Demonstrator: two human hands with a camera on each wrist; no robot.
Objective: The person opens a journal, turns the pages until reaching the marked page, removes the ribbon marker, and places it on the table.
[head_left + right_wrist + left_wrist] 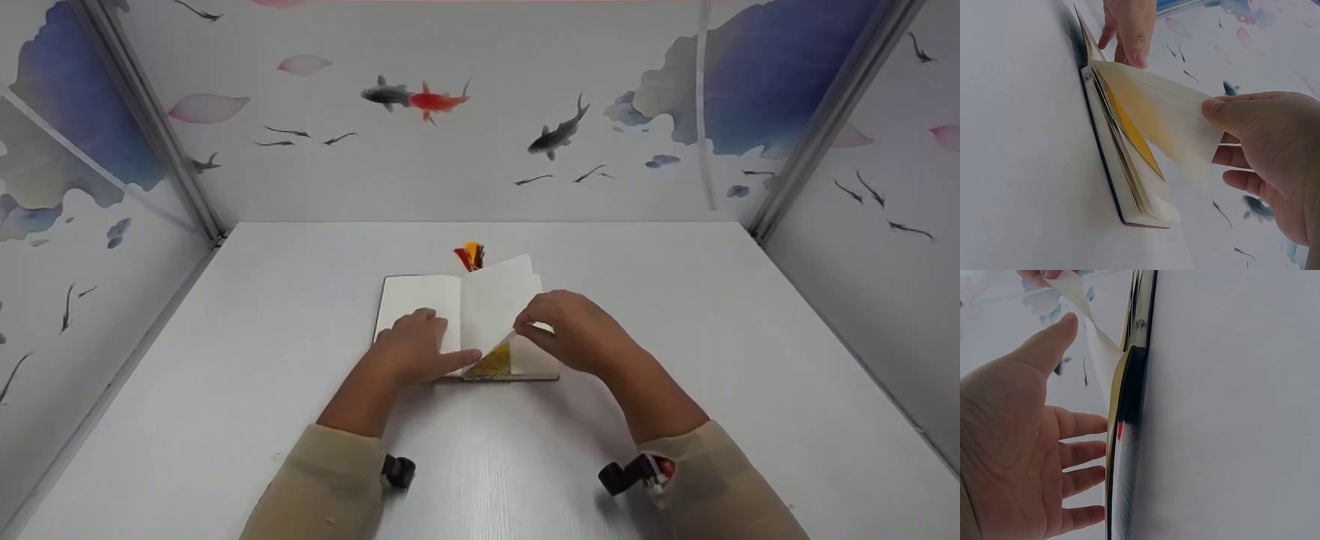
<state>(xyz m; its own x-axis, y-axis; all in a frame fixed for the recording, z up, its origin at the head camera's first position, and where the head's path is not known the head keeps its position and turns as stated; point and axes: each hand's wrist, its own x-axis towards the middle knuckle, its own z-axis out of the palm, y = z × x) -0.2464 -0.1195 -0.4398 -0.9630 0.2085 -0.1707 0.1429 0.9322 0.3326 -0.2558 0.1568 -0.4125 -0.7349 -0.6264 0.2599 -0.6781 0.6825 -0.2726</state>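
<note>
On the desk [675, 315], the left hand [412, 349] presses flat, fingers straight, on the open notebook [420, 296]; the right hand [574, 330] pinches a lifted page [491, 304], fingers clamped on its edge.

Your left hand [416, 346] lies flat with fingers straight; your right hand [574, 330] pinches with thumb and fingertips.

Head view looks down; both wrist views close, sharing the notebook [465, 315]

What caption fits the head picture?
Left hand presses an open notebook flat while right hand lifts a page.
</note>
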